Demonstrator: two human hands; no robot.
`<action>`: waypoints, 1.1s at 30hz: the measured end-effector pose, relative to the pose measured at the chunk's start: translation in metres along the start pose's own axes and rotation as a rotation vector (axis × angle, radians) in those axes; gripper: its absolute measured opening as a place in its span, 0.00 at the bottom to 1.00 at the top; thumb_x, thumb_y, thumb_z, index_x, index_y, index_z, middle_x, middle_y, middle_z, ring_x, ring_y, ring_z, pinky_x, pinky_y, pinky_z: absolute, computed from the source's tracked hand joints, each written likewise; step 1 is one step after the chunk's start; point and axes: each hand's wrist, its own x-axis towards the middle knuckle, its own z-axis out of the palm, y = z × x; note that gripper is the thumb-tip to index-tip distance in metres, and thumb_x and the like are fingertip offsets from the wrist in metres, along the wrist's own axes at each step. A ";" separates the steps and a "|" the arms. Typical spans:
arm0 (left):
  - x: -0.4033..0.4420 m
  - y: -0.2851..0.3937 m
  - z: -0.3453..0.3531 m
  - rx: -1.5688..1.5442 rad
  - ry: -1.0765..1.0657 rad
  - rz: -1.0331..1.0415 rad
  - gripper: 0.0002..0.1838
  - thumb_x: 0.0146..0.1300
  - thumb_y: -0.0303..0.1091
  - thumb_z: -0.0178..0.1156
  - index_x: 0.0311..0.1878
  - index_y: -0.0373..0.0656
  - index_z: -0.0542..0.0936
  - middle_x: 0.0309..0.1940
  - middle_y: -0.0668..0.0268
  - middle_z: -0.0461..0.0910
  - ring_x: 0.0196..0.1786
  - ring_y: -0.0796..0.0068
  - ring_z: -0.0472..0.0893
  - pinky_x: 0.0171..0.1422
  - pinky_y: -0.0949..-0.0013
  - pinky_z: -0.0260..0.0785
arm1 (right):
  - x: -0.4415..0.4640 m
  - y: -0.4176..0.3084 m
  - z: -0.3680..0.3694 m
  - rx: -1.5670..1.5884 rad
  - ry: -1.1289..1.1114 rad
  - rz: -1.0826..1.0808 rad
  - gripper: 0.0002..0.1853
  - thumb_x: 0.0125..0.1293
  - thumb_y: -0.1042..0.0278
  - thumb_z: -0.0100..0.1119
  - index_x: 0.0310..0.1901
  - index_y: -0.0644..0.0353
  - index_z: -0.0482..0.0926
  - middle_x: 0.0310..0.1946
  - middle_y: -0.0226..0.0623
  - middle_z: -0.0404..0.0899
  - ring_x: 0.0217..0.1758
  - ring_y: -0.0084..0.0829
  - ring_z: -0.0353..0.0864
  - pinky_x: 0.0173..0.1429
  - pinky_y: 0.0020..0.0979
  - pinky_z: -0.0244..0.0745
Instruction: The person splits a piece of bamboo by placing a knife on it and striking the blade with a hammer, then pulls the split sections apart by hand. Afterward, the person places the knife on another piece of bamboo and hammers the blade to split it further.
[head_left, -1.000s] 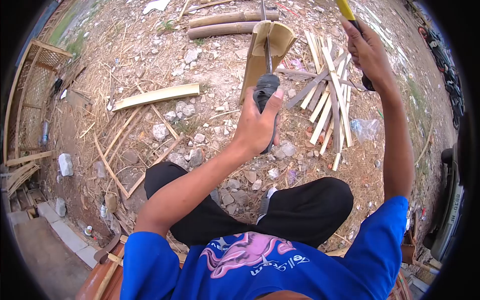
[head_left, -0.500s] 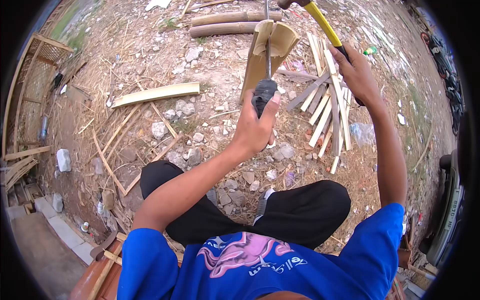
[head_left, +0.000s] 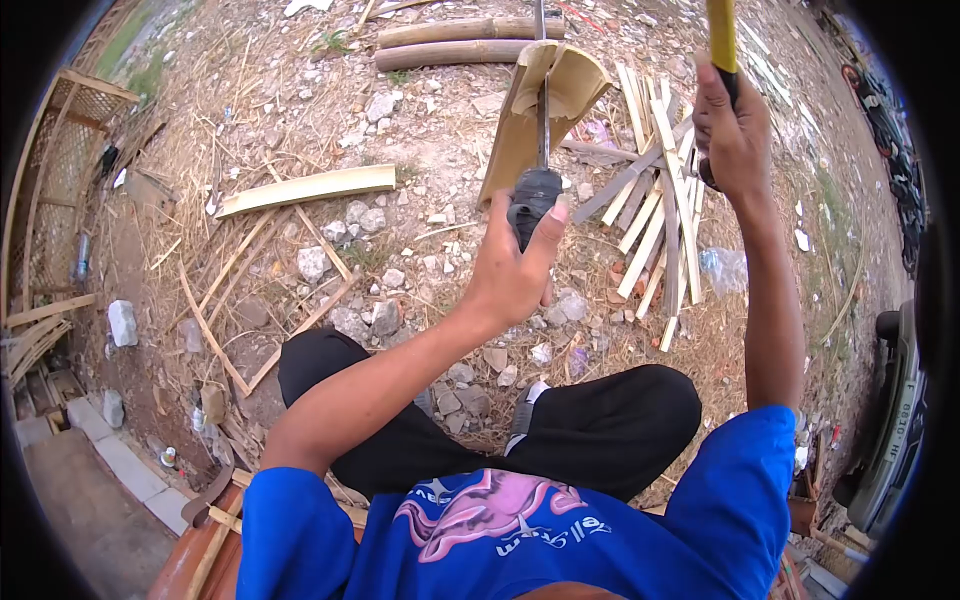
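My left hand (head_left: 515, 262) is wrapped round the black taped handle of a long-bladed knife (head_left: 535, 200). Its narrow blade sits in the top end of an upright, slightly tilted split bamboo piece (head_left: 513, 135) and sticks out beyond it. Up at the right, my right hand (head_left: 735, 135) grips a hammer (head_left: 722, 40) by its yellow and black handle. The hammer's head is out of the frame. Beside the bamboo, below my right hand, lies a pile of thin bamboo strips (head_left: 655, 210).
Two bamboo poles (head_left: 455, 55) lie at the back. A curved bamboo piece (head_left: 305, 190) rests on the stony ground at left, near several thin slats (head_left: 215, 330). A clear plastic bag (head_left: 722, 268) is at right. A vehicle (head_left: 890, 430) stands at the right edge.
My right hand has moved right and slightly back toward me, raising the hammer so its head left the view. The bamboo and knife have shifted slightly; my left hand keeps its grip.
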 end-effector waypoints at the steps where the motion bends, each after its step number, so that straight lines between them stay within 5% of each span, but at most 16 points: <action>1: 0.000 0.001 -0.001 -0.010 -0.004 0.003 0.24 0.70 0.53 0.55 0.51 0.42 0.62 0.22 0.66 0.69 0.12 0.78 0.68 0.14 0.73 0.63 | -0.008 0.028 0.006 -0.322 -0.120 -0.018 0.20 0.72 0.48 0.55 0.37 0.60 0.74 0.19 0.21 0.64 0.20 0.15 0.57 0.23 0.21 0.53; 2: 0.000 0.003 -0.004 -0.013 0.009 -0.005 0.24 0.70 0.53 0.56 0.51 0.42 0.62 0.22 0.66 0.68 0.12 0.78 0.68 0.14 0.73 0.63 | -0.013 0.048 0.011 -0.644 -0.235 -0.039 0.20 0.72 0.48 0.55 0.36 0.60 0.74 0.19 0.22 0.65 0.21 0.17 0.59 0.25 0.23 0.56; 5: 0.003 0.004 -0.006 -0.032 0.027 -0.025 0.24 0.70 0.53 0.56 0.51 0.42 0.62 0.22 0.66 0.68 0.12 0.78 0.68 0.14 0.73 0.63 | -0.021 0.034 0.009 -0.638 -0.305 0.174 0.22 0.73 0.47 0.52 0.41 0.63 0.76 0.21 0.32 0.66 0.24 0.27 0.68 0.32 0.36 0.63; 8: 0.002 0.002 -0.007 0.001 0.004 -0.030 0.25 0.70 0.54 0.56 0.51 0.42 0.62 0.22 0.66 0.68 0.11 0.77 0.69 0.14 0.73 0.64 | -0.012 0.018 0.004 -0.455 -0.135 0.114 0.20 0.73 0.48 0.55 0.36 0.60 0.74 0.19 0.21 0.63 0.21 0.16 0.59 0.25 0.23 0.56; 11: 0.000 0.003 -0.006 0.002 -0.013 -0.013 0.25 0.70 0.54 0.56 0.51 0.41 0.62 0.22 0.66 0.69 0.11 0.77 0.69 0.14 0.73 0.64 | -0.002 -0.015 -0.006 0.054 -0.031 0.063 0.16 0.73 0.50 0.55 0.40 0.57 0.74 0.17 0.13 0.59 0.16 0.08 0.53 0.18 0.14 0.45; 14: 0.001 0.001 -0.004 -0.031 -0.003 -0.002 0.25 0.70 0.54 0.56 0.51 0.41 0.63 0.22 0.67 0.68 0.11 0.77 0.69 0.14 0.73 0.64 | -0.009 0.023 0.009 -0.080 -0.077 0.100 0.18 0.73 0.48 0.53 0.39 0.57 0.75 0.18 0.18 0.61 0.19 0.13 0.58 0.23 0.20 0.54; 15: 0.000 0.000 -0.003 -0.049 0.004 -0.006 0.25 0.70 0.54 0.56 0.51 0.41 0.63 0.22 0.67 0.68 0.11 0.77 0.68 0.14 0.73 0.64 | -0.015 0.027 0.012 -0.651 -0.321 0.121 0.21 0.74 0.47 0.50 0.39 0.60 0.75 0.19 0.28 0.66 0.24 0.23 0.66 0.31 0.32 0.64; 16: 0.000 0.001 -0.005 -0.064 0.014 -0.005 0.25 0.70 0.54 0.56 0.51 0.41 0.63 0.22 0.67 0.68 0.12 0.78 0.68 0.14 0.73 0.64 | -0.021 0.037 0.013 -0.610 -0.339 0.106 0.22 0.74 0.48 0.49 0.40 0.63 0.75 0.23 0.39 0.71 0.30 0.35 0.72 0.39 0.41 0.65; 24: 0.001 -0.024 -0.016 -0.059 -0.031 0.039 0.23 0.70 0.51 0.56 0.52 0.43 0.62 0.22 0.68 0.68 0.13 0.78 0.68 0.15 0.73 0.64 | -0.089 0.117 0.004 -0.558 -0.164 0.304 0.18 0.72 0.54 0.53 0.41 0.65 0.74 0.26 0.50 0.76 0.30 0.47 0.76 0.37 0.43 0.67; 28: -0.005 -0.020 -0.017 -0.066 -0.026 0.028 0.22 0.70 0.51 0.57 0.51 0.45 0.63 0.24 0.67 0.68 0.15 0.78 0.69 0.15 0.73 0.65 | -0.192 0.191 0.029 -0.503 -0.280 0.523 0.15 0.69 0.58 0.56 0.39 0.64 0.73 0.27 0.53 0.77 0.33 0.52 0.78 0.39 0.46 0.69; 30: -0.010 -0.025 -0.019 -0.026 -0.056 0.029 0.21 0.71 0.50 0.56 0.51 0.45 0.63 0.24 0.66 0.70 0.18 0.77 0.73 0.20 0.71 0.69 | -0.249 0.228 0.043 -0.561 -0.265 0.432 0.15 0.67 0.58 0.58 0.39 0.64 0.75 0.30 0.55 0.78 0.36 0.54 0.79 0.41 0.49 0.70; 33: -0.018 -0.032 -0.020 0.010 -0.113 0.019 0.21 0.71 0.49 0.56 0.53 0.44 0.63 0.27 0.65 0.73 0.21 0.75 0.76 0.28 0.69 0.73 | -0.297 0.243 0.060 -0.575 -0.323 0.642 0.16 0.65 0.57 0.60 0.43 0.64 0.76 0.34 0.57 0.80 0.41 0.55 0.80 0.46 0.49 0.72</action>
